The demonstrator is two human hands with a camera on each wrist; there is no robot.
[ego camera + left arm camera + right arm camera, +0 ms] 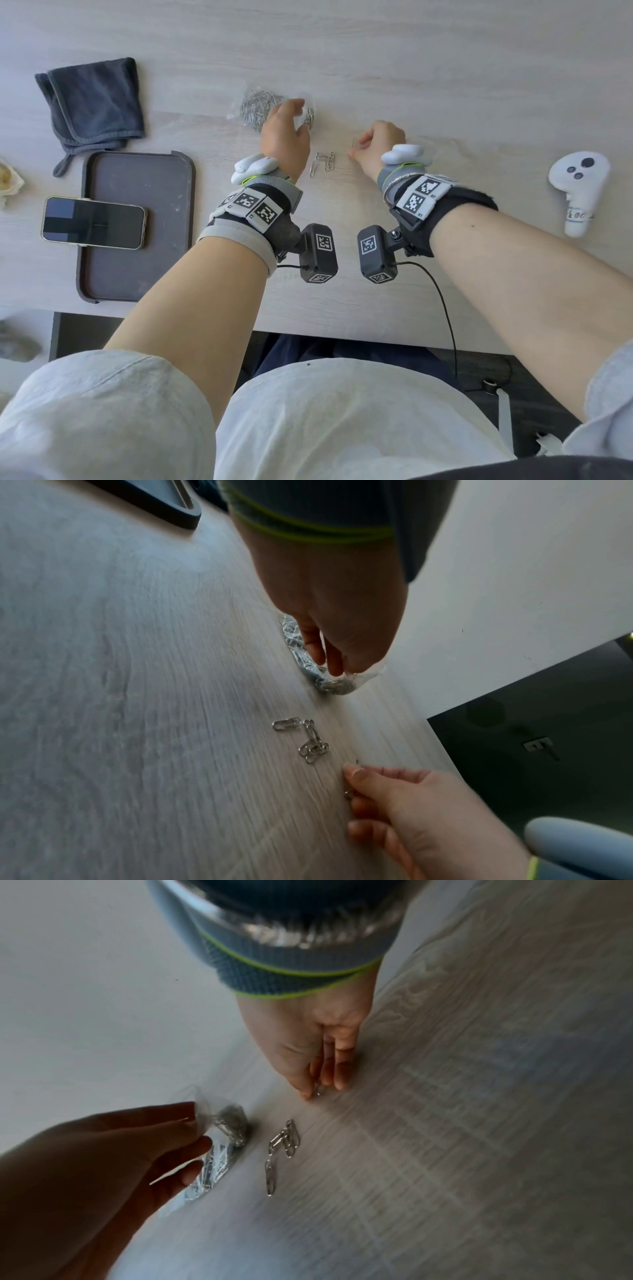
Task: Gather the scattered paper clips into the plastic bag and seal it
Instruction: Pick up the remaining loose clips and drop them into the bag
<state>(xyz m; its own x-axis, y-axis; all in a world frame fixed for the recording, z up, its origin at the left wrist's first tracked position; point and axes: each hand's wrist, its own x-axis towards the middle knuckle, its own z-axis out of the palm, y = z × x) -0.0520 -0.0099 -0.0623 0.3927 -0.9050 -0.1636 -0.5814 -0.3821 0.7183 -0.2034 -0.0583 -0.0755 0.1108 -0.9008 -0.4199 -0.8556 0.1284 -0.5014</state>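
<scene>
A clear plastic bag stuffed with paper clips lies on the pale wooden table. My left hand pinches the bag's right-hand edge; the left wrist view shows the fingertips gripping the crumpled plastic. Several loose silver paper clips lie in a small cluster between my two hands, also seen in the wrist views as a tangle of clips. My right hand is down at the table surface, pinching a single paper clip between thumb and fingers.
A folded dark grey cloth lies at the back left. In front of it sits a dark tray with a phone across its left rim. A white controller lies at the right. The table's front edge runs beneath my forearms.
</scene>
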